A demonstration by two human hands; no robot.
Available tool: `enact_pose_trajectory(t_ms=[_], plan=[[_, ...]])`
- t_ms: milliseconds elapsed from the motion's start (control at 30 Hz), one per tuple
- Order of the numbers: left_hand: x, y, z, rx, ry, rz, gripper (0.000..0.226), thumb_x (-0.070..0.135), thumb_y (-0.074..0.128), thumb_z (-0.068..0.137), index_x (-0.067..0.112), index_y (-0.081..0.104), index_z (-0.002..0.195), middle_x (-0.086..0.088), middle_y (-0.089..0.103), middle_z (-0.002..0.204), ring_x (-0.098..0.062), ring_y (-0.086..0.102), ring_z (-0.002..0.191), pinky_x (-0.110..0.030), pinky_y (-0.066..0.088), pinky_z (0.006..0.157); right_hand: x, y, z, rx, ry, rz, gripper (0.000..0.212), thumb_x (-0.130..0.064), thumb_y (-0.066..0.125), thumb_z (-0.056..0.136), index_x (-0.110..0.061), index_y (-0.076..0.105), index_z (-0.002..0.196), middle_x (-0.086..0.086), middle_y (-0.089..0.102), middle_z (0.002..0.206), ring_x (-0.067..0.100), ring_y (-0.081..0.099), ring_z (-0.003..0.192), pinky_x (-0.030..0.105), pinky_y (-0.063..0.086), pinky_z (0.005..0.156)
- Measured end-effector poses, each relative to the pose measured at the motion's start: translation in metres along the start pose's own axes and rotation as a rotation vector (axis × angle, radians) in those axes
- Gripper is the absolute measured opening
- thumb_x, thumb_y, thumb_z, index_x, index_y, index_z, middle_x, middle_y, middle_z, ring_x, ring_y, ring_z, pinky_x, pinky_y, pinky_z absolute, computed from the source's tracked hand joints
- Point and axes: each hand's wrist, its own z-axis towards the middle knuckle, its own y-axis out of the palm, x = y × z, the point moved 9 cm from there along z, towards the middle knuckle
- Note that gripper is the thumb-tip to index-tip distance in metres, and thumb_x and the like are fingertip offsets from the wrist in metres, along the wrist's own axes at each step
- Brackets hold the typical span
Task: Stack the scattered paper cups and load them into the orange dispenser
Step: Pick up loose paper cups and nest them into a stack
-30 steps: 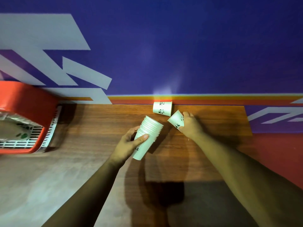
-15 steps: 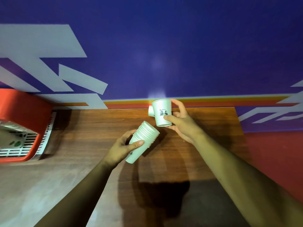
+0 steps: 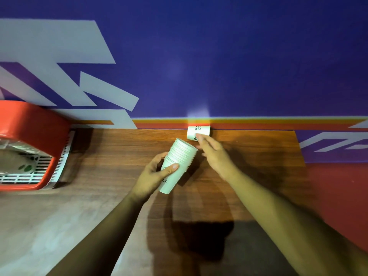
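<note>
left hand point(image 3: 153, 176) gripping tilted stack of paper cups point(image 3: 176, 166) above wooden table point(image 3: 123, 148), right hand point(image 3: 214, 154) empty, fingers loose, reaching toward single cup point(image 3: 198, 132) lying by wall, orange dispenser point(image 3: 29, 144) far left

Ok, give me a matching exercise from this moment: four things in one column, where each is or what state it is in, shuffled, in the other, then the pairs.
Things:
1. stack of cups
2. single cup
3. orange dispenser
4. right hand

Places or states:
A. at the left edge of the wooden table
B. lying on its side at the table's far edge by the wall
C. held tilted in the left hand
D. empty, fingers stretched toward the lying cup

Pairs: 1-C, 2-B, 3-A, 4-D
</note>
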Motion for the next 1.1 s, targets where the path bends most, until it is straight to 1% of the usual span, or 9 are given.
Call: enact_pose_trajectory(t_ms=[67, 133, 233, 333, 567, 700, 867, 967, 1100], plan=[[-0.001, -0.006, -0.001, 0.03, 0.004, -0.008, 0.065, 0.045, 0.081, 0.073, 0.029, 0.06, 0.132, -0.003, 0.07, 0.126, -0.027, 0.067, 0.115, -0.041, 0.055, 0.094, 0.014, -0.03, 0.022, 0.27, 0.031, -0.161, 0.031, -0.033, 0.063, 0.093, -0.008, 0.063, 0.111, 0.009, 0.065, 0.112, 0.028, 0.06, 0.111, 0.039, 0.048, 0.096], [-0.001, -0.012, -0.002, 0.055, 0.004, -0.015, 0.067, 0.044, 0.081, 0.072, 0.026, 0.059, 0.132, -0.003, 0.071, 0.124, -0.026, 0.068, 0.113, -0.037, 0.056, 0.091, 0.027, -0.047, 0.042, 0.385, 0.115, -0.34, 0.044, -0.032, 0.07, 0.087, 0.002, 0.058, 0.113, 0.019, 0.06, 0.114, 0.034, 0.054, 0.114, 0.04, 0.044, 0.097], [-0.002, -0.021, -0.003, 0.068, 0.006, -0.004, 0.067, 0.045, 0.08, 0.072, 0.025, 0.059, 0.133, -0.003, 0.071, 0.124, -0.026, 0.068, 0.113, -0.037, 0.056, 0.091, 0.039, -0.047, 0.07, 0.377, 0.205, -0.405, 0.051, -0.031, 0.072, 0.085, 0.005, 0.056, 0.117, 0.022, 0.061, 0.121, 0.034, 0.055, 0.116, 0.037, 0.044, 0.093], [-0.003, -0.031, -0.006, 0.08, 0.011, 0.009, 0.066, 0.045, 0.08, 0.074, 0.026, 0.059, 0.134, -0.003, 0.07, 0.126, -0.026, 0.067, 0.115, -0.041, 0.055, 0.094, 0.047, -0.04, 0.087, 0.373, 0.234, -0.443, 0.039, -0.024, 0.069, 0.088, 0.003, 0.062, 0.115, 0.019, 0.066, 0.119, 0.034, 0.061, 0.11, 0.034, 0.048, 0.089], [-0.001, -0.045, -0.016, 0.122, 0.032, 0.009, 0.062, 0.04, 0.08, 0.077, 0.024, 0.06, 0.133, -0.004, 0.071, 0.124, -0.024, 0.068, 0.113, -0.036, 0.054, 0.09, 0.056, -0.029, 0.083, 0.347, 0.16, -0.382, 0.008, -0.006, 0.067, 0.084, 0.0, 0.072, 0.085, 0.009, 0.067, 0.088, 0.022, 0.06, 0.084, 0.024, 0.041, 0.069], [0.001, -0.047, -0.027, 0.131, 0.044, 0.021, 0.06, 0.039, 0.081, 0.078, 0.025, 0.06, 0.133, -0.005, 0.071, 0.124, -0.027, 0.067, 0.114, -0.041, 0.055, 0.093, 0.005, -0.01, 0.045, 0.253, -0.052, -0.24, 0.008, -0.007, 0.065, 0.088, 0.0, 0.07, 0.089, 0.007, 0.07, 0.087, 0.02, 0.063, 0.081, 0.034, 0.05, 0.072], [0.019, -0.041, -0.052, 0.144, 0.081, 0.059, 0.064, 0.045, 0.084, 0.072, 0.028, 0.062, 0.129, -0.006, 0.071, 0.122, -0.032, 0.067, 0.115, -0.048, 0.053, 0.097, -0.074, 0.002, -0.018, 0.076, -0.31, -0.253, 0.015, -0.01, 0.063, 0.091, -0.009, 0.072, 0.102, -0.002, 0.072, 0.094, 0.009, 0.064, 0.083, 0.02, 0.048, 0.076], [0.041, -0.033, -0.077, 0.158, 0.124, 0.081, 0.063, 0.046, 0.085, 0.07, 0.028, 0.063, 0.126, -0.004, 0.072, 0.121, -0.026, 0.068, 0.113, -0.041, 0.055, 0.094, -0.106, 0.005, -0.051, -0.026, -0.415, -0.348, 0.016, -0.014, 0.062, 0.092, -0.01, 0.072, 0.104, 0.002, 0.068, 0.097, 0.013, 0.062, 0.088, 0.023, 0.046, 0.081], [0.071, -0.016, -0.116, 0.15, 0.196, 0.156, 0.061, 0.043, 0.084, 0.07, 0.027, 0.064, 0.126, -0.002, 0.071, 0.122, -0.02, 0.068, 0.113, -0.037, 0.053, 0.096, -0.134, 0.016, -0.095, -0.164, -0.477, -0.447, 0.019, -0.017, 0.058, 0.096, -0.012, 0.071, 0.109, -0.002, 0.065, 0.101, 0.009, 0.058, 0.093, 0.005, 0.038, 0.079]])
